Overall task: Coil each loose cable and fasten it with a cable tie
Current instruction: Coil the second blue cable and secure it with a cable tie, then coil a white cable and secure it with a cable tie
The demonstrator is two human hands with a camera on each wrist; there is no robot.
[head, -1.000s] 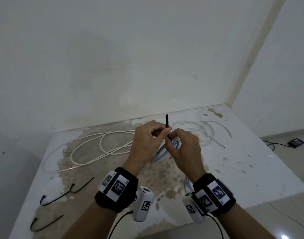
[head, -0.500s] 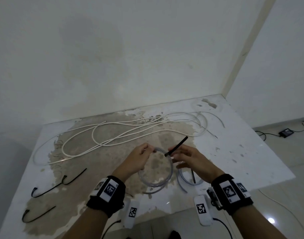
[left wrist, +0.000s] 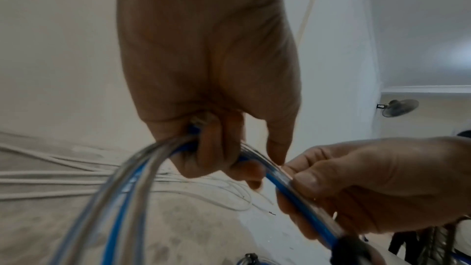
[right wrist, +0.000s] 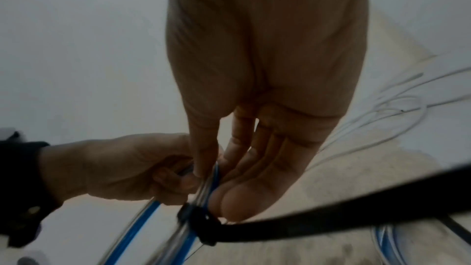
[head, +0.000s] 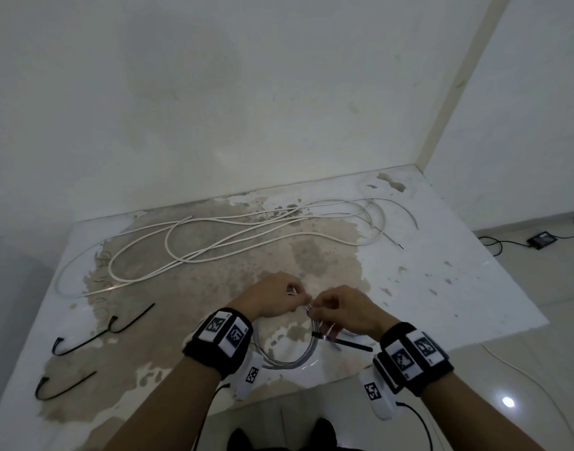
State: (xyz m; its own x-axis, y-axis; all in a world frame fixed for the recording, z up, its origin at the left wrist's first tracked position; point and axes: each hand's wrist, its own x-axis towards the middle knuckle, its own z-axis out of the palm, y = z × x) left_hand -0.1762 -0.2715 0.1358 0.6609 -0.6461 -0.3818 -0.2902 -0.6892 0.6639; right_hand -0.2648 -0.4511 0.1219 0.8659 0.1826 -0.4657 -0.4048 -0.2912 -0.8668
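Note:
A coil of clear and blue cable (head: 292, 361) sits just above the table's front edge, held in both hands. My left hand (head: 295, 292) curls its fingers round the coil's top strands (left wrist: 178, 148). My right hand (head: 315, 307) pinches the same strands (right wrist: 210, 180) between thumb and fingers, right beside the left. A black cable tie (head: 321, 335) wraps the coil just below my right hand, its tail (right wrist: 331, 215) sticking out to the right. A long loose white cable (head: 214, 242) sprawls across the back of the table.
Two spare black cable ties (head: 106, 330) (head: 64, 385) lie at the front left of the stained white table (head: 442, 288). Part of another blue coil (right wrist: 387, 239) shows by my right wrist. A black adapter (head: 543, 238) and thin cords lie on the floor at right.
Both hands came down from chest height to just above the table. The right hand let go of the tie's tail and now pinches the coil beside the left hand.

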